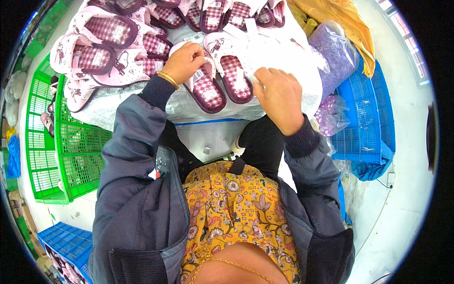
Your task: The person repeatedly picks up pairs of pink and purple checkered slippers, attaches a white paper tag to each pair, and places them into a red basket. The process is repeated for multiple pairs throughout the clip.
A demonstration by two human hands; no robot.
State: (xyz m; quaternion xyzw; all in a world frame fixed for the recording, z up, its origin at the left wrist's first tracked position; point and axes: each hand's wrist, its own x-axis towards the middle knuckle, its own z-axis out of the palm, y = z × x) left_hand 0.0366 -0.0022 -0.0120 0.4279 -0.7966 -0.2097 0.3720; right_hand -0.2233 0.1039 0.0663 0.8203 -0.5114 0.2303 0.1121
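Note:
A pair of pale pink slippers with dark red checked insoles lies at the table's near edge, toes away from me: a left slipper (208,92) and a right slipper (232,75). Over the upper of the left slipper is my left hand (184,62), its fingers curled in; what they hold, if anything, is hidden. My right hand (280,94) is closed beside the right slipper, thumb and forefinger together. Whatever is pinched there is too small to make out. White labels show on the insoles.
More slippers (111,32) are piled at the left and back of the plastic-covered table (288,49). White tags (250,26) lie behind the pair. Green crates (82,146) stand at left, a blue crate (362,118) at right. A bag of purple material (333,52) sits beside a yellow cloth (352,23).

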